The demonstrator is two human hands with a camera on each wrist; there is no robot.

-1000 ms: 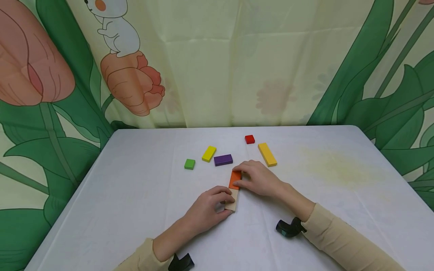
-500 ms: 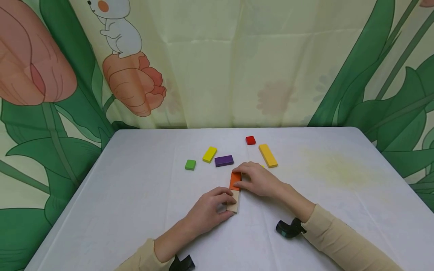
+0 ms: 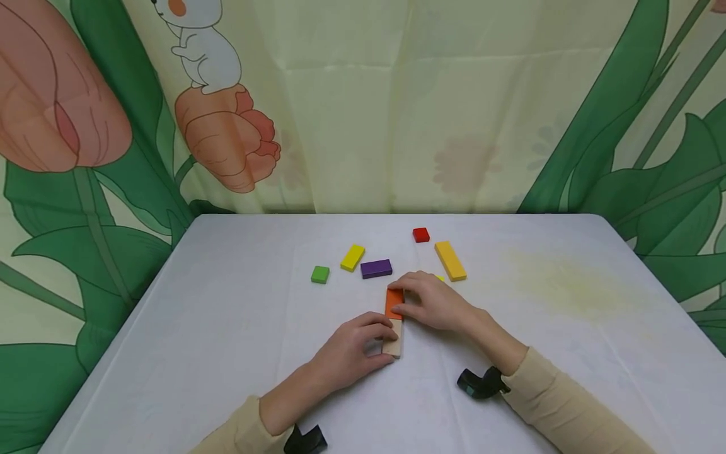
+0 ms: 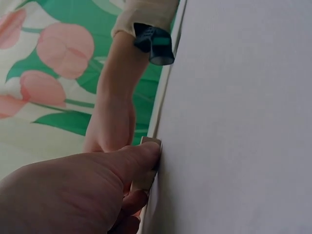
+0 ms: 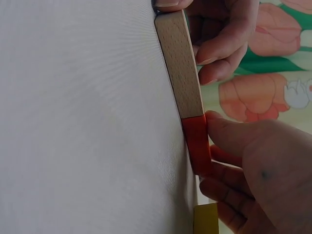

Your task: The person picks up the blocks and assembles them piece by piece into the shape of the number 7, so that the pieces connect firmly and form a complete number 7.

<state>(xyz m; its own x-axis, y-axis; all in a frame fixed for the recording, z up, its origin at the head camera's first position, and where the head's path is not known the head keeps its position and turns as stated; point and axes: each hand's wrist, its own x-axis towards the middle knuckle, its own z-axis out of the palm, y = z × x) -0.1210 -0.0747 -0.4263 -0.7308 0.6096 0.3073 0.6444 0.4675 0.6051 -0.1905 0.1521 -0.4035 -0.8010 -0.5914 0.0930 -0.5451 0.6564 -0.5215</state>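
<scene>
Head view: wood block (image 3: 391, 348) & orange block (image 3: 393, 299) lie end to end, touching, on the worktop (image 3: 227, 328), lower ctr of frame, long axis approx. top–bottom; L hand (image 3: 351, 350) nearer the wood one, R hand (image 3: 435, 302) the orange. L wrist view: L fingers pinch the wood block, lower ctr. R wrist view: R fingers clamped on the orange block, right of ctr, w/ yellow block (image 5: 205, 220) apart, bottom of frame.
</scene>
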